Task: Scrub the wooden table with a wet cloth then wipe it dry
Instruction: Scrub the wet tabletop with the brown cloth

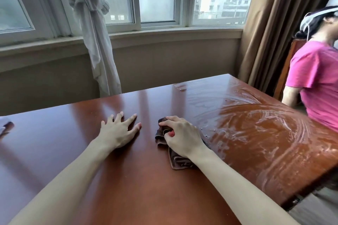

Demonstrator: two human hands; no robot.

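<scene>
Two hands work the wooden surface: right hand, fingers clamped on the brown cloth, faces dry wood leftward; left hand rests flat, fingers spread.

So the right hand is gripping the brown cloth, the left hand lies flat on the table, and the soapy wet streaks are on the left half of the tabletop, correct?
Not quite: the head view shows the wet streaks on the right half of the wooden table, not the left. The rest holds: the right hand grips the brown cloth, and the left hand lies flat on the table.
</scene>
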